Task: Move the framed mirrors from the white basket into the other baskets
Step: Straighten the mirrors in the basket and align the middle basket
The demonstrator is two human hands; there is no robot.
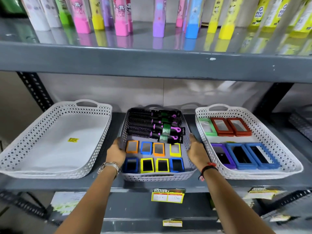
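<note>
Three perforated baskets sit side by side on the grey metal shelf (211, 184). The left basket (25, 142), white, holds no mirrors; only a yellow price sticker (73, 140) shows on its floor. The middle basket (157, 177), greyer in tone, holds round hairbrushes (152, 125) stacked across its rear half and eight small framed mirrors (154, 157) lying flat in two rows across its front half: orange, blue, orange, yellow behind; blue, yellow, yellow, blue in front. The right basket (287, 168), white, holds six larger framed mirrors (236, 142): green and two red at the rear, purple and two blue at the front. The left hand (116, 152) grips the left wall of the middle basket, fingers curled over the rim, thumb side hidden. The right hand (196, 150) grips the right wall likewise, fingers wrapped on the rim. Neither hand holds a mirror; both are on the basket itself, which sits level on the shelf between the other two, close to but not touching either, as far as can be seen. Judgement on progress: if the empty left basket is the white source basket, the transfer looks complete or nearly so, since all visible mirrors lie in the middle and right baskets, arranged in neat rows. If the right basket is the source, six mirrors are still to go. The frame does not settle which; the empty one seems more likely. The two-handed hold suggests the basket is being squared up or repositioned rather than loaded.
</note>
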